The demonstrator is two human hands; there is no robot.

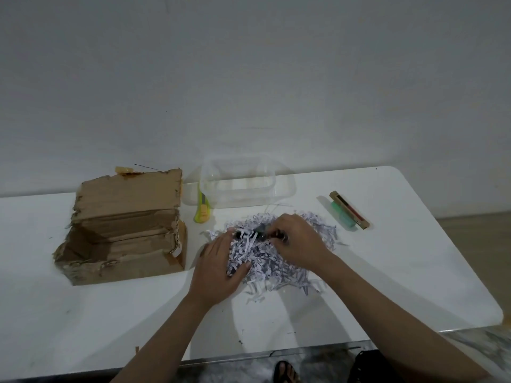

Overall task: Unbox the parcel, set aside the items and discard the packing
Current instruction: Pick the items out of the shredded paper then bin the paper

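Cardboard parcel (121,230) is seen opened and lying on its side at the left of the white table (401,272), its cavity apparently emptied. Shredded paper packing (276,261) is heaped mid-table, just right of the parcel. A dark item (258,235), part-buried at the far side of the heap, is pinched by the right hand (297,241), fingers curled round its right end. The left hand (218,269) rests on the heap's left flank with fingers relaxed and spread, its fingertips touching the item's other end; nothing is gripped by it. Two items (349,210), a green one and a wooden-looking bar, are already laid well to the right. A clear plastic tub (239,183) stands behind the heap, a yellow-green cutter (202,210) beside it. Step judged: freeing the dark item. The shreds should be held down by the left hand while the item is lifted slowly, so clinging strips are shed and not carried over to the set-aside items.
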